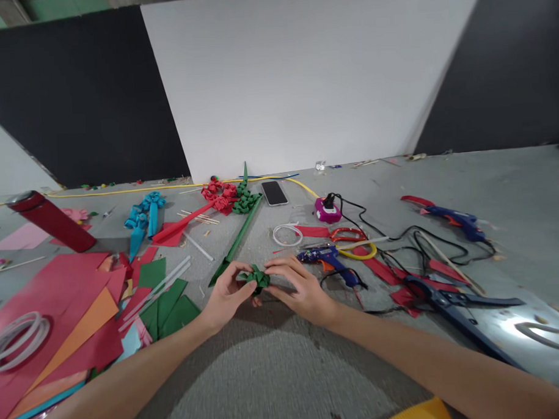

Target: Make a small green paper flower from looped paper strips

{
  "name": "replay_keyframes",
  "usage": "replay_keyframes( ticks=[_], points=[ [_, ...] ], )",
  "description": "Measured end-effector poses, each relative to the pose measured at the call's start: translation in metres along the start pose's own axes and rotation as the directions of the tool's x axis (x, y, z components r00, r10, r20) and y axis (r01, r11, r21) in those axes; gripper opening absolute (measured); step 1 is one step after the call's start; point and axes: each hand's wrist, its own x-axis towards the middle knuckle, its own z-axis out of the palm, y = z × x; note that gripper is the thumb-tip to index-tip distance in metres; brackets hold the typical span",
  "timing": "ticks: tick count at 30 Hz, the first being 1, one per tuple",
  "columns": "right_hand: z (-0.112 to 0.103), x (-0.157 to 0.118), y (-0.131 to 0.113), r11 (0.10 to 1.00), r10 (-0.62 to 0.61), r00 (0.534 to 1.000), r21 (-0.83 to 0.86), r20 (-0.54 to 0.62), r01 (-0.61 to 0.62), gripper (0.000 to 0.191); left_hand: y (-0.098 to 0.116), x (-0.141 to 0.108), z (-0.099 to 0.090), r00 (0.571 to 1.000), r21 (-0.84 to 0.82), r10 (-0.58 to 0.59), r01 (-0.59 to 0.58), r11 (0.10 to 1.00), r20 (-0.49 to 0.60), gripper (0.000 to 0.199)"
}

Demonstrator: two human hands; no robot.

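Head view: left hand [231,292] pinches green folded paper [257,277], right hand [301,289] touching

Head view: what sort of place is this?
Likely a makeshift paper-craft spot, seemingly on a concrete floor: there's a blue glue gun, coloured paper sheets and red folded-paper flowers.

Muted light, glare right, edges perhaps soft.

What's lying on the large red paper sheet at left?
A white tubing coil and a pointed orange paper strip; the parts of the red paper sheet beneath them are hidden.
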Motion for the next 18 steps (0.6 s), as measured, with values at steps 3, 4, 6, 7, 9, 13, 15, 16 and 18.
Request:
replay_keyframes(
  ticks=[3,4,6,7,9,13,15,16,18],
  points=[
    [-0.0008,0.0002,-0.0015,1.0,-0.004,1.0,0.003,-0.008,0.004,0.02,-0.0009,0.0007,-0.0004,1.0,0.003,0.007,-0.007,1.0,0.012,0.03],
    [-0.001,0.0002,-0.0018,1.0,-0.008,1.0,0.003,-0.01,0.008,0.02,-0.0006,0.0007,-0.0004,1.0,0.003,0.009,-0.009,1.0,0.017,0.03],
    [-0.0012,0.0,-0.002,1.0,-0.02,1.0,0.0,-0.011,0.02,0.02,0.0005,0.0005,0.0,1.0,0.006,0.014,-0.014,1.0,0.022,0.03],
    [-0.0011,-0.0003,-0.0018,1.0,-0.025,1.0,-0.004,-0.011,0.025,0.021,0.0012,0.0002,0.0002,1.0,0.008,0.015,-0.015,1.0,0.022,0.03],
    [-0.0007,-0.001,-0.001,0.999,-0.032,0.999,-0.01,-0.013,0.032,0.021,0.0027,-0.0006,0.0007,1.0,0.011,0.01,-0.01,1.0,0.019,0.031],
    [0.0003,-0.0017,0.0003,0.999,-0.039,0.999,-0.011,-0.02,0.038,0.022,0.0054,-0.0016,0.0014,1.0,0.011,-0.007,0.007,1.0,0.018,0.032],
    [0.0003,-0.0012,0.0001,0.999,-0.05,0.999,-0.01,-0.018,0.049,0.023,0.0062,-0.0016,0.0016,1.0,0.012,-0.011,0.011,1.0,0.02,0.033],
    [0.0001,-0.0007,-0.0002,0.998,-0.056,0.998,-0.011,-0.018,0.055,0.023,0.0064,-0.0015,0.0017,1.0,0.011,-0.011,0.011,1.0,0.021,0.033],
    [-0.0002,0.0001,-0.0009,0.998,-0.064,0.998,-0.013,-0.024,0.064,0.024,0.0061,-0.0012,0.0019,1.0,0.001,-0.008,0.008,1.0,0.022,0.033]
  ],
)
